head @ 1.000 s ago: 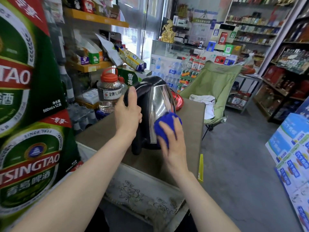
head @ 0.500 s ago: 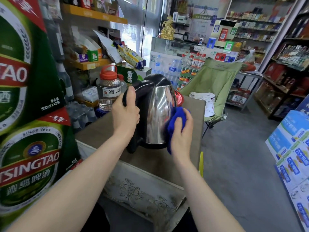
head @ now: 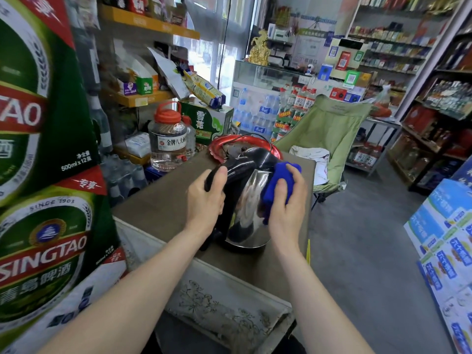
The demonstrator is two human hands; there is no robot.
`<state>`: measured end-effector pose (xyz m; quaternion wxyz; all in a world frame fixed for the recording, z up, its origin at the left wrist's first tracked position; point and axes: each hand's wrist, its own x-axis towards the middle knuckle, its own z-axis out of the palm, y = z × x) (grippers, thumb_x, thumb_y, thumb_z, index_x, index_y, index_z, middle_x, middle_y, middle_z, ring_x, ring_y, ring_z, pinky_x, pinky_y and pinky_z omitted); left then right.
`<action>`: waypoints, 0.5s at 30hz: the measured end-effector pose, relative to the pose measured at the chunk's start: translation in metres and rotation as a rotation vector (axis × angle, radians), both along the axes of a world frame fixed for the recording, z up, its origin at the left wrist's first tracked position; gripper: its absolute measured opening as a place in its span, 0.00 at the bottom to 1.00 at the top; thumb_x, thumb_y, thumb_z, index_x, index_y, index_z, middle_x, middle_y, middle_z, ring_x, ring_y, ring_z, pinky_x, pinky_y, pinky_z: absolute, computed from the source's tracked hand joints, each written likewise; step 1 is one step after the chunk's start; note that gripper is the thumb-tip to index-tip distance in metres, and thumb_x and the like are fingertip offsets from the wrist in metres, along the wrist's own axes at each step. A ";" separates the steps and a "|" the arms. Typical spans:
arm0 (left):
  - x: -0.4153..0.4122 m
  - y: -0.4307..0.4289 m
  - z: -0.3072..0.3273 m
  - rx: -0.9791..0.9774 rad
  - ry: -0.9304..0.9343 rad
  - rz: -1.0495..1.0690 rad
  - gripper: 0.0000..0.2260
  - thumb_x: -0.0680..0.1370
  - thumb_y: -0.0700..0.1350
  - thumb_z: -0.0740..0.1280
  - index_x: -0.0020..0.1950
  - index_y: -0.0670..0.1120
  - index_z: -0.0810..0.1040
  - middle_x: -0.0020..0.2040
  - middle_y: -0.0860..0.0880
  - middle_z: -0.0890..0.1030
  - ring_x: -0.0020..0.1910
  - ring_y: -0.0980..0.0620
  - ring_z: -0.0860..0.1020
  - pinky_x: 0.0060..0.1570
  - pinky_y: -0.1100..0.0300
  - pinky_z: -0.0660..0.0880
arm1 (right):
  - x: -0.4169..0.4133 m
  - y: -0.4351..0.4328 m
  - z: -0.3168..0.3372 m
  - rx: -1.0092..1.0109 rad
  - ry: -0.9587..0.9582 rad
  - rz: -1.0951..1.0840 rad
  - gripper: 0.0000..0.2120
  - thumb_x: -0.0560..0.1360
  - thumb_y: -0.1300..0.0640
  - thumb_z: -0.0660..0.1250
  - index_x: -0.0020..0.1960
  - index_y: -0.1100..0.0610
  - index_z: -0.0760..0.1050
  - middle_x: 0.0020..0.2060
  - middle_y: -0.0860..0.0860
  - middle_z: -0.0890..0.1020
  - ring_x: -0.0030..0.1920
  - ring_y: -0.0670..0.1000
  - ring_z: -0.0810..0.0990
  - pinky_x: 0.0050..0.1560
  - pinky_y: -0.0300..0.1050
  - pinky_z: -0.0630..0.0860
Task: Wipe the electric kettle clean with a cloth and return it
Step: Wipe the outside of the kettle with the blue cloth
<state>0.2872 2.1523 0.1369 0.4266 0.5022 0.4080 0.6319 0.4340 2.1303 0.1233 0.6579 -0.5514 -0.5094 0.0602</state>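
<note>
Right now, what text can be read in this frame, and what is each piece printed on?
"SINGTAO", "SINCE 1903": lower beer carton
"500ml x 12": upper beer carton
"金牌八大": label on the red-lidded jar
"雪花": green box behind the jar
On the counter signs and blue cartons: too blurred to read.
On the kettle and cloth: no text seen.

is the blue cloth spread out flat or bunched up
Bunched up: the blue cloth is a thick wad inside the right-hand grip, with folds bulging out around the fingers, pressed against the shiny side of the kettle.
</note>
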 end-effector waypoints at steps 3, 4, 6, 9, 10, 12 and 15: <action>-0.017 0.006 0.001 0.017 0.164 -0.008 0.22 0.79 0.59 0.60 0.46 0.39 0.75 0.25 0.49 0.71 0.25 0.50 0.71 0.32 0.56 0.68 | 0.011 0.006 0.000 -0.129 0.271 0.082 0.14 0.83 0.48 0.57 0.67 0.45 0.71 0.57 0.44 0.80 0.57 0.42 0.80 0.58 0.48 0.77; -0.024 0.009 0.001 0.031 0.282 0.024 0.20 0.80 0.59 0.58 0.45 0.43 0.75 0.27 0.51 0.74 0.28 0.52 0.74 0.35 0.56 0.69 | 0.013 0.005 -0.001 -0.152 0.292 0.104 0.13 0.84 0.50 0.57 0.67 0.46 0.71 0.54 0.40 0.80 0.52 0.34 0.79 0.53 0.38 0.76; -0.038 0.012 0.004 0.111 0.534 0.094 0.15 0.81 0.58 0.55 0.45 0.50 0.73 0.34 0.55 0.77 0.36 0.58 0.75 0.40 0.56 0.67 | 0.014 0.002 -0.003 -0.160 0.286 0.095 0.13 0.85 0.54 0.57 0.68 0.49 0.72 0.52 0.35 0.78 0.45 0.25 0.75 0.43 0.22 0.69; -0.041 0.013 0.011 0.308 0.811 0.146 0.15 0.81 0.58 0.55 0.59 0.50 0.72 0.51 0.56 0.76 0.51 0.55 0.73 0.49 0.55 0.69 | 0.008 0.002 -0.008 -0.167 0.269 0.045 0.13 0.84 0.53 0.57 0.67 0.48 0.72 0.54 0.42 0.80 0.51 0.30 0.77 0.49 0.27 0.74; -0.039 0.013 0.013 0.355 0.903 0.165 0.19 0.80 0.59 0.56 0.64 0.49 0.71 0.56 0.54 0.75 0.56 0.53 0.71 0.53 0.55 0.69 | 0.005 0.002 -0.011 -0.157 0.253 0.030 0.13 0.84 0.51 0.57 0.67 0.47 0.71 0.57 0.46 0.80 0.57 0.39 0.79 0.58 0.36 0.76; -0.032 0.014 0.018 0.434 1.085 0.233 0.25 0.78 0.60 0.59 0.70 0.47 0.68 0.63 0.49 0.74 0.61 0.48 0.71 0.58 0.53 0.69 | -0.004 -0.003 -0.016 -0.109 0.163 -0.011 0.14 0.84 0.52 0.58 0.69 0.48 0.70 0.63 0.48 0.77 0.63 0.48 0.75 0.67 0.40 0.71; -0.029 0.017 0.026 0.495 1.191 0.283 0.24 0.78 0.53 0.65 0.71 0.45 0.69 0.61 0.44 0.76 0.60 0.44 0.73 0.57 0.52 0.70 | -0.013 -0.011 -0.014 -0.047 0.009 -0.012 0.16 0.84 0.56 0.59 0.71 0.51 0.69 0.65 0.44 0.72 0.64 0.40 0.70 0.64 0.27 0.63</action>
